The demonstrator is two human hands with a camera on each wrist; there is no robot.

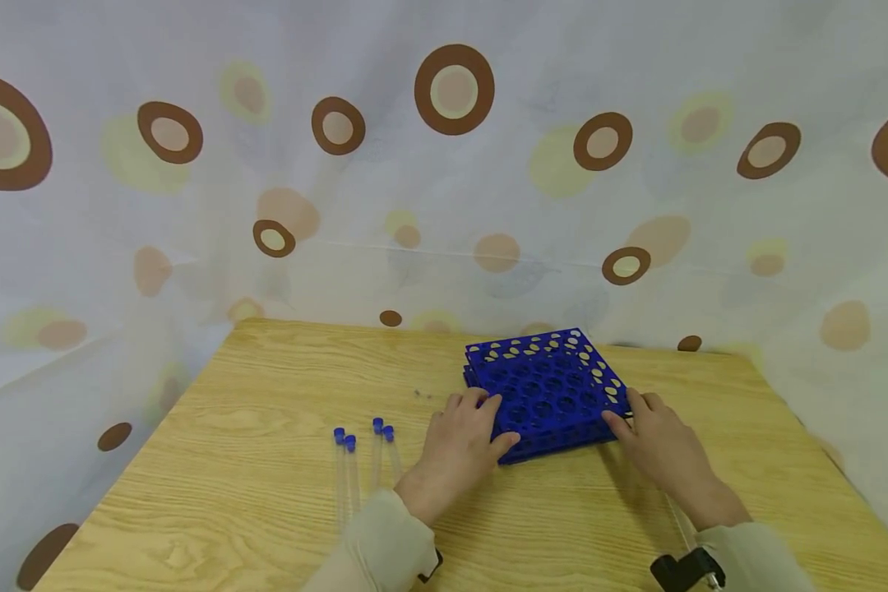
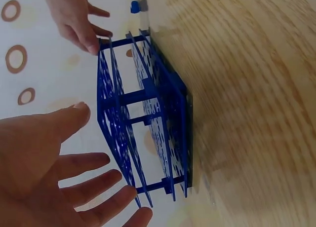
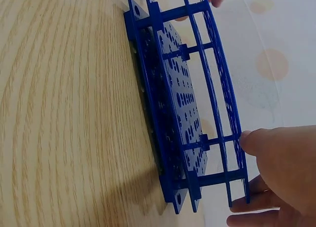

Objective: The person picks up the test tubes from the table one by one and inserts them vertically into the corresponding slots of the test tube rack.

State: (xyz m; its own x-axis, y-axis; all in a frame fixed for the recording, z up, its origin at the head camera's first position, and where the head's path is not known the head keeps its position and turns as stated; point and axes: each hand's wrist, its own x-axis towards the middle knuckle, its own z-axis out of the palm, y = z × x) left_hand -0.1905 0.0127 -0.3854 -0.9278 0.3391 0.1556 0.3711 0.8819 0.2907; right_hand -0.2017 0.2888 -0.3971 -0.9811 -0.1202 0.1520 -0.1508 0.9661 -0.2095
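Note:
A blue plastic test tube rack (image 1: 543, 395) with tiers of round holes stands at the table's back. My right hand (image 1: 662, 444) grips its right corner; in the right wrist view the thumb (image 3: 252, 142) meets the upper plate's edge, while fingers curl past the end. At the left side is my left hand (image 1: 459, 440), fingers spread and fairly straight. Seen from the left wrist, its thumb (image 2: 74, 119) stands apart from the frame and the fingertips overlap the rack's (image 2: 148, 113) corner. Several clear tubes with blue caps (image 1: 351, 444) lie left of my left hand.
Another clear tube (image 1: 678, 522) lies partly hidden by my right forearm. Small bits (image 1: 423, 394) sit on the wooden table (image 1: 252, 411) left of the rack. A white curtain (image 1: 385, 189) with brown rings hangs behind the table and at its sides.

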